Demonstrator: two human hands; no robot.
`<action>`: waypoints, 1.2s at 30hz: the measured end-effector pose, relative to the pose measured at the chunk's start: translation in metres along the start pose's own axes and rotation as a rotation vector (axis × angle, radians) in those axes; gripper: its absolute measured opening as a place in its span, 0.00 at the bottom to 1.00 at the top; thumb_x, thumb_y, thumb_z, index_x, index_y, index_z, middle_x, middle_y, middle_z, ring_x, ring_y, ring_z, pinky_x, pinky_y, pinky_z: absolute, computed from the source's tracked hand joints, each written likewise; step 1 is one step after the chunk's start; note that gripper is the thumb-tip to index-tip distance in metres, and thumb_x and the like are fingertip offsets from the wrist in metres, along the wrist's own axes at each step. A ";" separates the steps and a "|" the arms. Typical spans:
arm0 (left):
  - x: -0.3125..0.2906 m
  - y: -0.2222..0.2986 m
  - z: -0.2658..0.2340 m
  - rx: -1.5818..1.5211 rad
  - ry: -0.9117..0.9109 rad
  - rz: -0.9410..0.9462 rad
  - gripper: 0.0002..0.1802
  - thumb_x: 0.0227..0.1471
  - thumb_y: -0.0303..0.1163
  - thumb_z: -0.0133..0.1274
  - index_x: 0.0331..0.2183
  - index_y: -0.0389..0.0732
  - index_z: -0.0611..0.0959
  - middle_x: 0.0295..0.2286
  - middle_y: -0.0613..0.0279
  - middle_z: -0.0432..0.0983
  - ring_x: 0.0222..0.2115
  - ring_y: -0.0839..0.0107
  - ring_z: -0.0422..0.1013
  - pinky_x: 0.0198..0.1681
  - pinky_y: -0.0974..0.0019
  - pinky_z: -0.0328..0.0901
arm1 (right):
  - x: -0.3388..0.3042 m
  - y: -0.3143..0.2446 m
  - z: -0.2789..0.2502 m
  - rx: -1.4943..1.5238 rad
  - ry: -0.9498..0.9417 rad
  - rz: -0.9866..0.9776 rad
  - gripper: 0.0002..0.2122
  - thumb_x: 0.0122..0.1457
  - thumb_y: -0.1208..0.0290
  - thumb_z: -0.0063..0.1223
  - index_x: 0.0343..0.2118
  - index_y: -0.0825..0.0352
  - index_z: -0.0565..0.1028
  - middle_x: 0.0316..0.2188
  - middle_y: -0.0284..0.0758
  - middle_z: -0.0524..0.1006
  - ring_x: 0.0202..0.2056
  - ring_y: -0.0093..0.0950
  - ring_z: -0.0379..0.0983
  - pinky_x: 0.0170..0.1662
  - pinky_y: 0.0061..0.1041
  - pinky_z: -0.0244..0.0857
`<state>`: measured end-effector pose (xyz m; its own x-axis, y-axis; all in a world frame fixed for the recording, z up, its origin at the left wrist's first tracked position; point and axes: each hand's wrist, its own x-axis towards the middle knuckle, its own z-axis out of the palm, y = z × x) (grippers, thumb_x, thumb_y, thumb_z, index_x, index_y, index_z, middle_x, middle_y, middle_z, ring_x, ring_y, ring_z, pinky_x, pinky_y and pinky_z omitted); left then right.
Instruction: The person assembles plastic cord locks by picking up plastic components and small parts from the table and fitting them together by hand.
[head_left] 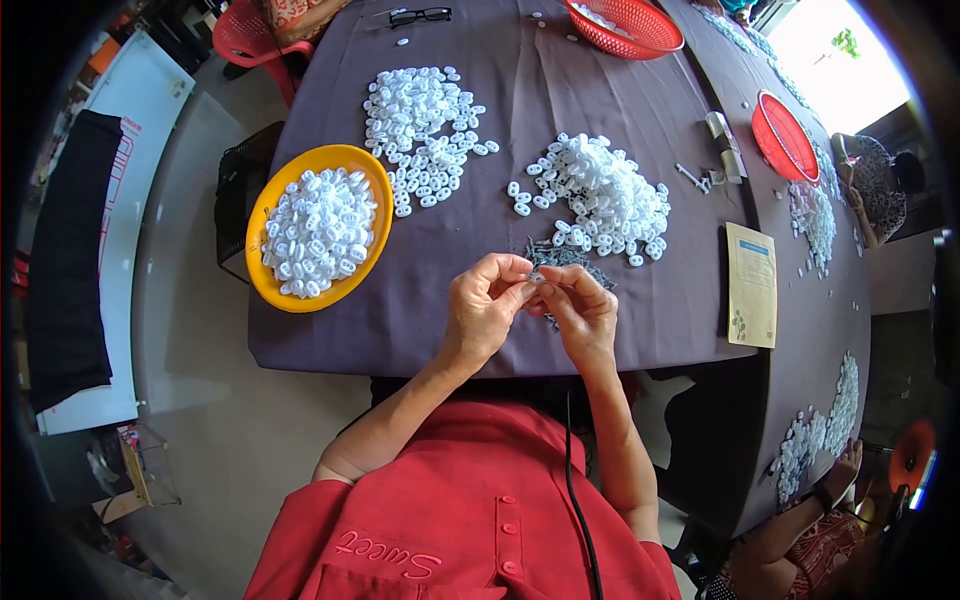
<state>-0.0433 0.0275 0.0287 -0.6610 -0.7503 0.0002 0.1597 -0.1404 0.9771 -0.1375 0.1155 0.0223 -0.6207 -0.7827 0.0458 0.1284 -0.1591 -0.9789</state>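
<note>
My left hand [487, 305] and my right hand [577, 308] meet over the near part of the table, fingertips pinched together. Between them they grip a small white oval plastic piece [537, 277], mostly covered by my fingers. Just beyond and under my hands lies a heap of small dark grey pieces [571, 257], too fine to make out. Farther off rises a pile of white oval plastic pieces [610, 195] with two holes each. Another such pile [420, 110] spreads to its left. A yellow oval basin [384, 215] full of white pieces stands at the left table edge.
A red basket [650, 42] sits at the far side, and a second red basket [785, 140] on the adjoining right table. Eyeglasses [420, 16] lie far back. A yellow-brown packet [750, 285] and a white bottle [725, 145] are at right. Other people sit around the tables.
</note>
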 end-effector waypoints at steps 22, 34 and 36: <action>0.005 -0.009 0.002 -0.050 0.076 -0.115 0.05 0.44 0.22 0.55 0.29 0.33 0.79 0.24 0.63 0.76 0.24 0.79 0.71 0.29 0.78 0.66 | 0.004 -0.002 0.000 -0.497 -0.074 -0.287 0.14 0.44 0.89 0.51 0.37 0.72 0.71 0.32 0.33 0.69 0.33 0.22 0.72 0.35 0.18 0.68; 0.007 -0.012 -0.003 -0.091 0.032 -0.182 0.05 0.46 0.25 0.54 0.28 0.34 0.78 0.22 0.65 0.74 0.21 0.81 0.69 0.25 0.79 0.65 | 0.005 0.009 0.000 -0.533 0.007 -0.286 0.12 0.41 0.84 0.58 0.32 0.71 0.72 0.28 0.32 0.71 0.27 0.20 0.71 0.29 0.16 0.66; 0.009 -0.009 -0.003 -0.100 0.015 -0.209 0.05 0.46 0.25 0.53 0.28 0.34 0.78 0.22 0.65 0.74 0.21 0.81 0.69 0.25 0.79 0.65 | 0.005 0.008 0.001 -0.580 0.017 -0.319 0.13 0.39 0.81 0.60 0.32 0.69 0.73 0.27 0.35 0.71 0.25 0.25 0.73 0.27 0.20 0.68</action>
<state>-0.0481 0.0203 0.0193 -0.6767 -0.7077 -0.2034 0.0928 -0.3559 0.9299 -0.1388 0.1097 0.0153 -0.5719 -0.7406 0.3529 -0.4981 -0.0283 -0.8666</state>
